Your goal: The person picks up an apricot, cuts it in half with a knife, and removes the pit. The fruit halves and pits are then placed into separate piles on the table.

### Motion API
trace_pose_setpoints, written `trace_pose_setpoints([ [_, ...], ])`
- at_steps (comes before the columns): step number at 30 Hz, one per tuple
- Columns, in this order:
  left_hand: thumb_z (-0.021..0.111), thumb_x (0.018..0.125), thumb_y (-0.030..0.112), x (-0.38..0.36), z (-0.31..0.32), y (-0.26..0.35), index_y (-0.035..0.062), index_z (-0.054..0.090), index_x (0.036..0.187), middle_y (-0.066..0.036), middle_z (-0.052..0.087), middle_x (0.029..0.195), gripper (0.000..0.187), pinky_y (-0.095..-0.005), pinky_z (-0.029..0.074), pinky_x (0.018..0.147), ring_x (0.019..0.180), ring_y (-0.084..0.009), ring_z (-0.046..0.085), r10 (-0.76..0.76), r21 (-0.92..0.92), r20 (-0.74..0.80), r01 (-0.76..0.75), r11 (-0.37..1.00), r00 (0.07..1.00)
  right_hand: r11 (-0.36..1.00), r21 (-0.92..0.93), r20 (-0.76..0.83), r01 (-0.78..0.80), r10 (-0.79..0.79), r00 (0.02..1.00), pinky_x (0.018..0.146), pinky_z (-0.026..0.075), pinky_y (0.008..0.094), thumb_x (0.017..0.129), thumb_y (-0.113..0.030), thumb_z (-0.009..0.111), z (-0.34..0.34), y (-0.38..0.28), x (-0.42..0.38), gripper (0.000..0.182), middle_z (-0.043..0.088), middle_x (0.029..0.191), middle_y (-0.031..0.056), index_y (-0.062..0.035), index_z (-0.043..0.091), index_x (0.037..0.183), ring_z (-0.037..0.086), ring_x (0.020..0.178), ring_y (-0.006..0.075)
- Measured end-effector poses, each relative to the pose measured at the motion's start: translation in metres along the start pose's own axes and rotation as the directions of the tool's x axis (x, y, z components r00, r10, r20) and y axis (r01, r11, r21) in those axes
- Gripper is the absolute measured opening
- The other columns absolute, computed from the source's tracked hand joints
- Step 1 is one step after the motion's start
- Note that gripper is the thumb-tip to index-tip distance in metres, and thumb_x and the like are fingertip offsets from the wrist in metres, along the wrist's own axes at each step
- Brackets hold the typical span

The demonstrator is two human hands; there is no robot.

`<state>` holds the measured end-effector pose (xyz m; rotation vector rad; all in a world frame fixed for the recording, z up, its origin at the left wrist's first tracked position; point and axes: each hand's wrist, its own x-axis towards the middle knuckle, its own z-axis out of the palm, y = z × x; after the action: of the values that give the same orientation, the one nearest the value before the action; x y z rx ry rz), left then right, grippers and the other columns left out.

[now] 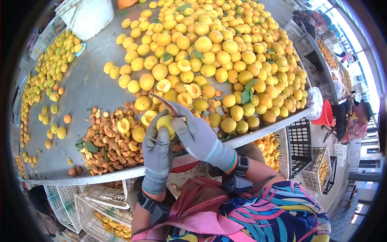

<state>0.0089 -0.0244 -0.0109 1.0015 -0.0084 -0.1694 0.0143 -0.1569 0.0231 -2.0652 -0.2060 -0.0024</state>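
My left hand (158,151), in a grey glove, holds a yellow apricot (165,124) above the table's front edge. My right hand (197,135), gloved too, grips a knife (166,104) with a curved blade, close against the fruit. Below and left of my hands lies a heap of brown pits (111,147) with a few leaves. Just beyond them are halved apricots (184,99) with their cut faces up. A large pile of whole apricots (225,52) covers the table's middle and right.
The metal table (94,86) has a raised front rim. A white bucket (86,18) and greener fruit (48,76) are at the left. Crates (300,141) stand below the edge, and a red bucket (323,113) is at the right. A seated person (356,123) is farther right.
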Motion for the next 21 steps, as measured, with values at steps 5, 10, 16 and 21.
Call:
trace_pose_setpoints([
  [5, 0.06, 0.091, 0.037, 0.004, 0.003, -0.002, -0.0013, 0.045, 0.13, -0.007, 0.058, 0.117, 0.056, -0.0266, 0.045, 0.091, 0.105, -0.0146, 0.056, -0.046, -0.012, -0.005, 0.046, 0.999, 0.999, 0.772, 0.559, 0.254, -0.302, 0.187, 0.949, 0.049, 0.043, 0.0309, 0.099, -0.043, 0.039, -0.014, 0.002, 0.0, 0.058, 0.055, 0.062, 0.0056, -0.0049, 0.028, 0.142, 0.054, 0.05, 0.0177],
  [10, 0.055, 0.093, 0.042, 0.011, 0.001, -0.009, 0.0003, 0.041, 0.132, -0.007, 0.054, 0.12, 0.059, -0.0335, 0.044, 0.095, 0.11, -0.0185, 0.054, -0.146, -0.289, 0.127, 0.178, 0.941, 0.981, 0.398, 0.801, 0.474, -0.447, 0.035, 0.88, 0.044, 0.029, 0.0193, 0.099, -0.048, 0.035, -0.028, -0.007, -0.004, 0.064, 0.044, 0.06, -0.0018, -0.0077, 0.023, 0.146, 0.036, 0.043, 0.0045],
  [16, 0.056, 0.092, 0.041, 0.019, 0.004, -0.004, 0.0002, 0.039, 0.134, -0.011, 0.051, 0.127, 0.061, -0.0388, 0.041, 0.1, 0.115, -0.0226, 0.052, -0.15, -0.327, 0.149, 0.192, 0.925, 0.977, 0.771, 0.574, 0.227, -0.273, 0.171, 0.959, 0.051, 0.038, 0.0212, 0.099, -0.039, 0.041, -0.025, 0.003, -0.014, 0.062, 0.053, 0.068, 0.0003, -0.0018, 0.023, 0.145, 0.048, 0.056, 0.0057],
  [21, 0.056, 0.092, 0.038, 0.02, 0.002, -0.009, -0.0001, 0.041, 0.133, -0.012, 0.053, 0.125, 0.058, -0.0414, 0.041, 0.101, 0.115, -0.0242, 0.053, -0.12, -0.314, 0.084, 0.141, 0.939, 0.989, 0.979, 0.182, 0.012, 0.087, -0.091, 0.996, 0.057, 0.045, 0.0359, 0.098, -0.031, 0.044, -0.016, 0.011, -0.014, 0.059, 0.061, 0.074, 0.0161, 0.0011, 0.023, 0.143, 0.062, 0.064, 0.0265],
])
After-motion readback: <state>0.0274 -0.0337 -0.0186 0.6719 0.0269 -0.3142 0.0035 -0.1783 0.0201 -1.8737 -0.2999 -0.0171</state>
